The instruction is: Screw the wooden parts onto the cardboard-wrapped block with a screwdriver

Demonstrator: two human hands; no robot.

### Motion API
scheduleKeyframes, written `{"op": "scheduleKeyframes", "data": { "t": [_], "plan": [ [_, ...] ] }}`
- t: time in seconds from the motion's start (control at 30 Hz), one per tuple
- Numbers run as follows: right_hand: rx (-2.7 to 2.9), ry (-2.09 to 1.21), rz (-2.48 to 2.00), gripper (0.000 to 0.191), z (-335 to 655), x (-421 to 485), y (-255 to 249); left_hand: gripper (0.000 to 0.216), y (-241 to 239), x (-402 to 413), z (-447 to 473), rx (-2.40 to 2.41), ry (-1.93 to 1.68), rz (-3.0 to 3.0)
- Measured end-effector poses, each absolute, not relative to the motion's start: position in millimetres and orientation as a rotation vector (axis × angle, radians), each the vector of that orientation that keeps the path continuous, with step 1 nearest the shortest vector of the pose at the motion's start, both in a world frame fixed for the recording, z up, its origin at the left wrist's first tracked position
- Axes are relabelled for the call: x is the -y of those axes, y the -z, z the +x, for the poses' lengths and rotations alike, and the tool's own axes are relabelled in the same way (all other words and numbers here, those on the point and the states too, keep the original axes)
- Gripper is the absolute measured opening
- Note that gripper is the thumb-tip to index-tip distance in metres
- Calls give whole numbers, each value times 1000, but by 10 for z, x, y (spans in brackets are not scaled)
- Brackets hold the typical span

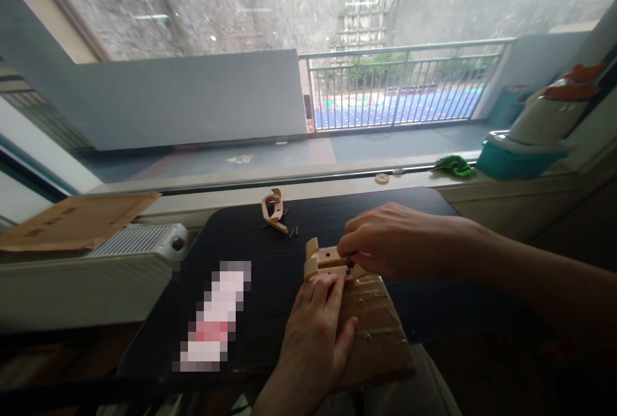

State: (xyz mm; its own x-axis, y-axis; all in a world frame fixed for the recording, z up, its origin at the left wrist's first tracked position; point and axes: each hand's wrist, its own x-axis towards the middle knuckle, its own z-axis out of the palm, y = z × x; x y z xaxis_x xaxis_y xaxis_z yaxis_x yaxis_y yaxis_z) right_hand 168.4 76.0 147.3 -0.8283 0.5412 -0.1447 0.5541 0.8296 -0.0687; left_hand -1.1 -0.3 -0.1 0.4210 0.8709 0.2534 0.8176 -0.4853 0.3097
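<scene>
My left hand [315, 319] lies with its fingers stretched over the near edge of a pale wooden piece [313, 268], its thumb apart on the brown cardboard box [373, 319] beneath. Rounded ends and dark holes show on that wooden piece. From the right, my right hand [373, 236] reaches over it, fingers closed around a small dark metal tool [351, 263] whose tip meets the wood near a hole. The tool's exact kind is mostly hidden by the fingers. A second wooden piece, curved and hook-like [274, 210], sits farther back on the black table [241, 236].
Several small screws [294, 232] lie beside the curved piece. A blurred pink-white item [214, 313] rests at the table's left. On the sill are a tape roll [382, 179], a green cloth [456, 166] and a teal container [520, 155]. A radiator [139, 239] stands left.
</scene>
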Motion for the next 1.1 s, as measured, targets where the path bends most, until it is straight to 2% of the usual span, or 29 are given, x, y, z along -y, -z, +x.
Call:
{"op": "scheduleKeyframes", "data": {
  "t": [0.73, 0.93, 1.1],
  "plan": [
    [-3015, 182, 888, 25, 1728, -919, -1302, 49, -3, 13, -12, -1528, -586, 2539],
    [-3026, 101, 841, 17, 1747, -851, -1402, 51, 14, 12, -17, -1516, -582, 2541],
    [-3013, 150, 760, 20, 1724, -866, -1300, 51, 30, 2, -24, -1509, -581, 2540]
  ]
}}
